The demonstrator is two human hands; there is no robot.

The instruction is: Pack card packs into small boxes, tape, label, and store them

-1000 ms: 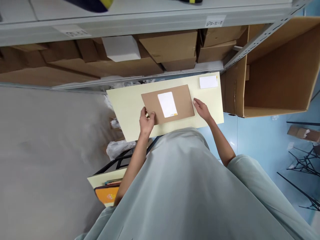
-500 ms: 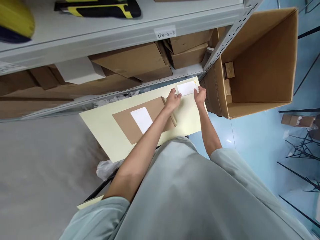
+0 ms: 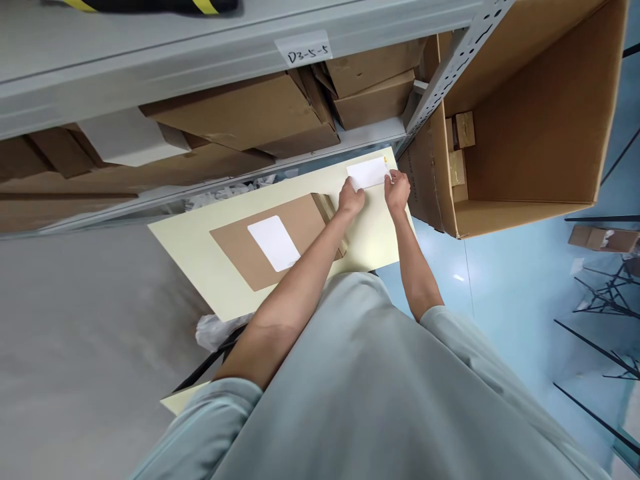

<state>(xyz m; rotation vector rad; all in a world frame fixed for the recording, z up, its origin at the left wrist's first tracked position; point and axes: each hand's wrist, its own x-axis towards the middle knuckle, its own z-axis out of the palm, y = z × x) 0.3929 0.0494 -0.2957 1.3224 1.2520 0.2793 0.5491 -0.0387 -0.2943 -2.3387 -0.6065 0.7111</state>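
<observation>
A small white paper slip (image 3: pixel 367 173) with a yellow-orange mark at one corner lies over the far right part of a pale yellow board (image 3: pixel 200 233). My left hand (image 3: pixel 351 198) is closed at the slip's lower left corner, fingertips on its edge. The right hand (image 3: pixel 397 191) pinches the slip's right end near the coloured mark. Left of my hands, a stack of flat brown cardboard (image 3: pixel 235 243) rests on the board, partly covered by my left forearm. A white label (image 3: pixel 274 242) is on the top piece.
A grey metal shelf (image 3: pixel 225 50) labelled D3-5-5 runs across the front, with brown cartons (image 3: pixel 245 110) below its edge. To the right stands a tall open cardboard box (image 3: pixel 540 133) holding small boxes (image 3: pixel 464 130). Thin black metal rods (image 3: pixel 595 350) are at the far right.
My left hand's fingers have closed in at the slip's lower left corner. The right hand keeps its pinch. The whole view has shifted slightly, and the cutter on the shelf is mostly out of frame.
</observation>
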